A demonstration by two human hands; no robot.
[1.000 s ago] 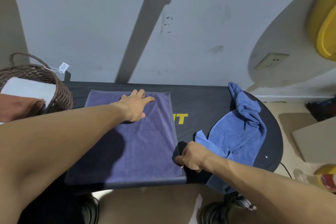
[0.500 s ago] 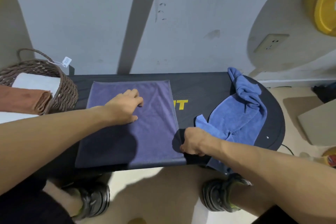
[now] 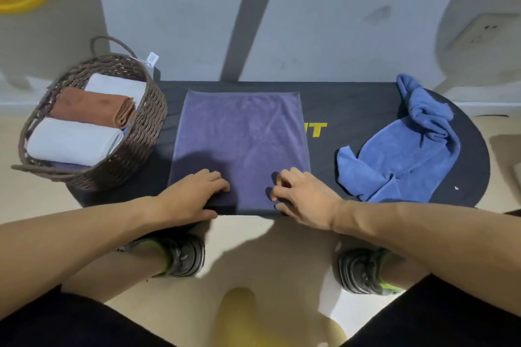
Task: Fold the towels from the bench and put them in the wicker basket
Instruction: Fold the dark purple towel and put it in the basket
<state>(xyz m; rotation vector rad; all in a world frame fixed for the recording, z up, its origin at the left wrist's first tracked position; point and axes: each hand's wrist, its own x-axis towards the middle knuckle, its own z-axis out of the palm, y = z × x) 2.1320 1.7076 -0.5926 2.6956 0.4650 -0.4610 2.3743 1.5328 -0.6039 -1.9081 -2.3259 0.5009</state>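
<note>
A black bench (image 3: 352,98) with yellow lettering carries a wicker basket (image 3: 146,127) at its left end, a flat purple towel (image 3: 242,132) mid-bench reaching the near edge, and a crumpled blue towel (image 3: 408,149) at its right end.

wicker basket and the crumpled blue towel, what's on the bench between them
In the head view, the flat purple towel lies between the wicker basket and the crumpled blue towel, with both hands at its near edge, then bare black bench with yellow lettering.

A home room: padded workout bench (image 3: 352,104), wall socket (image 3: 479,29), wicker basket (image 3: 146,127).
</note>
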